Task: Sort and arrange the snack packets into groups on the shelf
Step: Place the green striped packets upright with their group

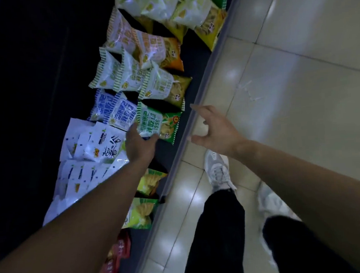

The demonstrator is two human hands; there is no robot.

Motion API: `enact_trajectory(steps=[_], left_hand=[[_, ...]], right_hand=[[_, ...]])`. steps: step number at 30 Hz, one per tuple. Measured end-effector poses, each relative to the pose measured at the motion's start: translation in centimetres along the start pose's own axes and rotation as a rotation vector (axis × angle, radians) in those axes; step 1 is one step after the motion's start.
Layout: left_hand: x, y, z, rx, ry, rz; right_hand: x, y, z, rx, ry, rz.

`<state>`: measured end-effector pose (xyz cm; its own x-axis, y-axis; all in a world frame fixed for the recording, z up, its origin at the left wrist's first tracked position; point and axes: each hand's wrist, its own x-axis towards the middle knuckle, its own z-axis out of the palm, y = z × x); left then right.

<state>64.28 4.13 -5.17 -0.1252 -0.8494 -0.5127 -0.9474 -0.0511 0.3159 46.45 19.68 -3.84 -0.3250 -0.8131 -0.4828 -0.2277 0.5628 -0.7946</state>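
One glossy green foil snack packet (154,123) is pinched in the left hand (140,144) grip, mid-sort; next place it with matching greens at twelve o'clock on the dark shelf (190,56), while the right hand (214,131) hovers open-fingered, empty.

Shop: snack packets (152,125) stocked along shelf (190,105), tiled floor (297,64).

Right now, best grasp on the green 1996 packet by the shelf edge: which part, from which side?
Probably the near crimped end of the green packet, approached from the person's side. It lies flat on the shelf, the blue packet crowds its left, and another bag overlaps its far end. The left hand already rests at that corner; the right hand hovers open over the floor.
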Motion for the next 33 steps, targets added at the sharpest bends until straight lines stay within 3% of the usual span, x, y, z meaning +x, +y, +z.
enact_trajectory(steps=[5,10,14,19,24,28,30,33], left_hand=[[6.8,-1.3,0.9,0.171,-0.059,-0.127],[13.8,-7.8,4.0,0.064,-0.196,-0.170],[9.3,-3.1,2.1,0.024,-0.263,-0.106],[4.6,-3.0,1.3,-0.095,-0.251,0.015],[1.7,-1.1,0.3,-0.321,-0.355,0.075],[2.0,1.2,0.4,-0.382,-0.327,0.065],[3.4,2.6,0.8,-0.435,-0.228,0.003],[6.5,4.6,1.8,-0.279,-0.040,-0.003]], right_hand=[[6.0,2.2,2.1,-0.078,-0.072,-0.008],[10.6,3.8,4.5,-0.194,-0.221,-0.022],[13.1,3.5,6.3,-0.274,-0.328,-0.080],[14.0,2.8,6.7,-0.357,-0.434,-0.148],[12.5,2.9,3.5,-0.082,-0.532,-0.021],[11.5,4.0,1.0,0.134,-0.394,0.159],[11.2,4.7,-0.2,0.199,-0.222,0.253],[11.4,6.1,-1.8,0.286,-0.035,0.344]])
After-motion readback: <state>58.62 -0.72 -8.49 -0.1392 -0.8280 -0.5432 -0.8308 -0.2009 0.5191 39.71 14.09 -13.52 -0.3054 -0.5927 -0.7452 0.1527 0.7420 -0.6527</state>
